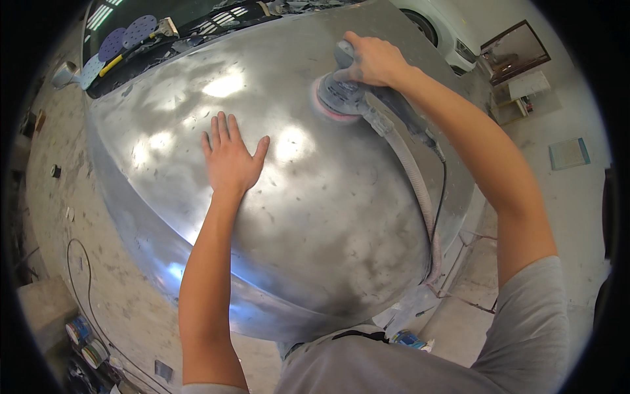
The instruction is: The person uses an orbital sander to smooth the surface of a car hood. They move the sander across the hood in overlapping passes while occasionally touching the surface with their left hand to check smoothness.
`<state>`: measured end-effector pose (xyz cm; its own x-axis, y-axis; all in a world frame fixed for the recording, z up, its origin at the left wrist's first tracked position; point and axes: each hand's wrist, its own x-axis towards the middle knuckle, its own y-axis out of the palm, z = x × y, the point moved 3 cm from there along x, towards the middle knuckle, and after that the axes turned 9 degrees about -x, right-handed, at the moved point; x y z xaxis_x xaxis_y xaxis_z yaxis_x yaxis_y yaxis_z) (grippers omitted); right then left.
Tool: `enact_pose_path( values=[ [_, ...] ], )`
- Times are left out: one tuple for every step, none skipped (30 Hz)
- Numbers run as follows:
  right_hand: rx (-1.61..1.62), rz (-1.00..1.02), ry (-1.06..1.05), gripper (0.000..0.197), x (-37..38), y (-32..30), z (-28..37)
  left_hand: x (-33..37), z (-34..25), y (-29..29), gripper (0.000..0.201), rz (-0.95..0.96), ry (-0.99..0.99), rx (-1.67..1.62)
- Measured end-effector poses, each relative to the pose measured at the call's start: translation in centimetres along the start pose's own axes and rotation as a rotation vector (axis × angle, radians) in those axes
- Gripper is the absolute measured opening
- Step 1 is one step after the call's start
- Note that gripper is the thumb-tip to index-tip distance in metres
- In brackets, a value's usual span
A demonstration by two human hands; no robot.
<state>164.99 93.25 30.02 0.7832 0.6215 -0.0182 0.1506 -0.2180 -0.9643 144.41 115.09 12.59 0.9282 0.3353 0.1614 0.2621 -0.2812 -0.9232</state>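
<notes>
A car hood [275,197], sanded to bare grey metal with dull patches, fills the middle of the view. Toward its far right part, my right hand [377,60] grips the top of a grey orbital sander [338,95]. The sander's reddish pad edge looks blurred and sits against the metal. From its back a pale ribbed hose [412,167] and a dark cord [445,190] run down over the hood's right side. My left hand [231,152] lies flat on the hood left of the sander, fingers spread, holding nothing.
Perforated sanding discs [139,30] and a yellow-handled scraper or brush [113,64] lie by the windshield at the far left. Cans [79,328] stand on the floor at lower left, near a looping cable [88,289]. A white car [446,33] is at far right.
</notes>
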Motion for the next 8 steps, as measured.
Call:
enact_pose_path(
  values=[
    [0.024, 0.020, 0.005, 0.080, 0.4, -0.1, 0.0, -0.2, 0.2, 0.0, 0.097, 0.005, 0.000, -0.005],
    [0.060, -0.032, 0.002, 0.080, 0.4, -0.3, 0.0, -0.2, 0.2, -0.2, 0.097, -0.017, 0.004, -0.017],
    [0.045, 0.003, -0.018, 0.079, 0.2, -0.2, -0.1, -0.1, 0.2, -0.2, 0.097, -0.035, 0.011, -0.030],
    [0.042, -0.022, -0.052, 0.079, -0.3, -0.1, -0.1, -0.2, 0.2, -0.1, 0.096, -0.020, -0.002, -0.045],
    [0.008, 0.034, -0.070, 0.078, -1.0, 0.3, -0.2, -0.1, 0.2, 0.0, 0.097, -0.054, 0.014, -0.044],
    [0.037, -0.032, -0.089, 0.079, -1.8, 0.3, -0.4, -0.1, 0.3, 0.3, 0.097, -0.055, 0.014, -0.042],
    [0.042, -0.014, -0.093, 0.079, -2.6, 0.6, -0.6, -0.3, 0.5, 0.5, 0.097, -0.066, 0.015, -0.041],
    [0.064, -0.006, -0.118, 0.080, -3.3, 0.9, -0.9, -0.7, 1.0, 0.6, 0.097, -0.045, -0.007, -0.036]
  ],
)
